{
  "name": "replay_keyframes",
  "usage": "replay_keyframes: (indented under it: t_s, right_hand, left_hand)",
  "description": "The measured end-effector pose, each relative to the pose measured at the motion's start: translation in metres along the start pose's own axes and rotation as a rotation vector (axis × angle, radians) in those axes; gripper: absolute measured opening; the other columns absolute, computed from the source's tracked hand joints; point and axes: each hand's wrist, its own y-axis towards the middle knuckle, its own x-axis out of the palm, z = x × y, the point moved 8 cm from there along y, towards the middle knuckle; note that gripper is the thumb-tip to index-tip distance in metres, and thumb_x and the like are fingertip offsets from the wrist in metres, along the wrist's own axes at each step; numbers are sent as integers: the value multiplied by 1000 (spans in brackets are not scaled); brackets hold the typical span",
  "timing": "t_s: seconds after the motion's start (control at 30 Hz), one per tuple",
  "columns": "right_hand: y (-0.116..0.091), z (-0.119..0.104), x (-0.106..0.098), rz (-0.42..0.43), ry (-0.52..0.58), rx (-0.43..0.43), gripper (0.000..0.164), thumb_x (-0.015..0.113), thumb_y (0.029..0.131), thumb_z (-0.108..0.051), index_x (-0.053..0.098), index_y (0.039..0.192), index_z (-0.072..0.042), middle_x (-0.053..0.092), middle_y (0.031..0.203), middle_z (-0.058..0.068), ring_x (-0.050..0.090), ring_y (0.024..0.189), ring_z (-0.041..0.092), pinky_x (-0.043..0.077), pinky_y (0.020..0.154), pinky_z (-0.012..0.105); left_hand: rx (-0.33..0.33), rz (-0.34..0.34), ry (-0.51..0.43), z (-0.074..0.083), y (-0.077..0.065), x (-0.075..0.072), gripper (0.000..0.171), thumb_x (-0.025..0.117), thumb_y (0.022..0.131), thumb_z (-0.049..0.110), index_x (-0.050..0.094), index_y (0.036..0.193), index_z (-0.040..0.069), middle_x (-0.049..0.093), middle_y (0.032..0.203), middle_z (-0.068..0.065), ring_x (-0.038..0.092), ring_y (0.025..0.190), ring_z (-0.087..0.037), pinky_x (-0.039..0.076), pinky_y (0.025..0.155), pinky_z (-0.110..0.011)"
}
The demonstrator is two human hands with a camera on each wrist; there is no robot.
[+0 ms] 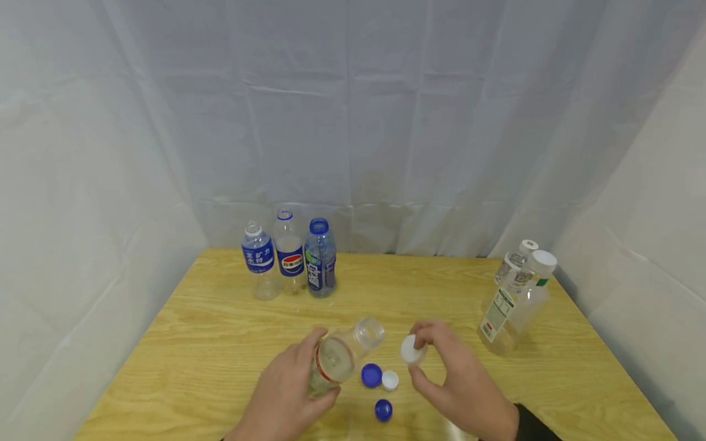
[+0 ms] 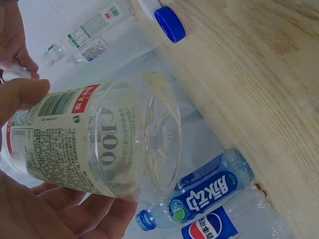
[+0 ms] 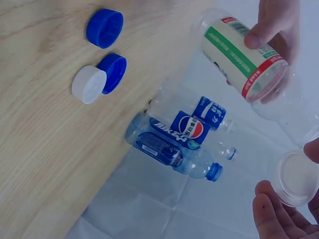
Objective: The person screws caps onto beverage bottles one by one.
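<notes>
My left hand (image 1: pixel 287 389) grips a clear plastic bottle (image 1: pixel 331 361) round its cream label, which carries red and green bands. The bottle is tilted, its open mouth pointing up and to the right toward my other hand. Between thumb and fingers, my right hand (image 1: pixel 460 386) pinches a white bottle cap (image 1: pixel 411 350) just right of that mouth, apart from it. In the right wrist view the hollow inside of this white cap (image 3: pixel 298 174) shows. Below, on the table, lie a blue cap (image 1: pixel 372 375), a smaller white cap (image 1: pixel 390 380) beside it and another blue cap (image 1: pixel 383 410) nearer me.
At the back left of the wooden table (image 1: pixel 182 343) stand three bottles without caps: a blue-labelled one (image 1: pixel 258 257), a Pepsi bottle (image 1: pixel 290 260) and a blue-tinted bottle (image 1: pixel 320 260). Two white-capped clear bottles, one large (image 1: pixel 510 312) and one small (image 1: pixel 515 260), stand at the right.
</notes>
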Motion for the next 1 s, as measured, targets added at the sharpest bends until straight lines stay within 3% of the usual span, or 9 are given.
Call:
replay_keyframes:
  t_s: [0.13,0.33,0.53,0.67,0.83,1.0]
  right_hand:
    - [2,-5,-6,55,14,-19,43,81,78,-2,50,104,-18,58,122,-10,61,109,11,57,89,30]
    - [3,-8,-9,84,40,5,37,82,83,-10,51,101,-22,59,122,-9,58,112,9,50,95,20]
    - [4,-17,-10,129,81,-94,29,80,86,-11,56,100,-19,60,119,-4,55,110,13,44,96,14]
    - [4,-20,-7,119,92,-128,30,79,87,-12,60,109,-18,60,120,-4,57,109,12,47,94,16]
    - [3,-18,-1,50,95,-69,45,78,89,-16,59,129,-22,59,125,-6,58,107,8,51,90,17]
    - [1,-19,1,2,77,-65,50,77,90,-18,57,136,-24,57,128,-7,58,108,7,53,87,20]
  left_hand:
    - [28,8,6,3,-1,2,92,91,64,37,49,143,14,69,104,-1,65,92,-15,56,79,-38]
    - [93,17,18,8,-4,5,92,91,62,38,49,142,16,69,98,2,64,88,-12,56,75,-34]
    - [137,-4,13,13,-4,8,93,91,63,38,48,142,15,68,101,2,64,89,-11,56,76,-34]
    - [153,-10,17,16,-5,9,90,90,63,39,51,140,14,68,103,2,64,90,-11,56,77,-35]
    - [151,-53,7,17,-5,11,82,90,65,38,54,137,18,68,107,5,63,93,-9,56,77,-34]
    - [160,-92,0,19,-6,13,81,88,69,41,52,139,25,68,111,8,63,95,-8,56,78,-33]
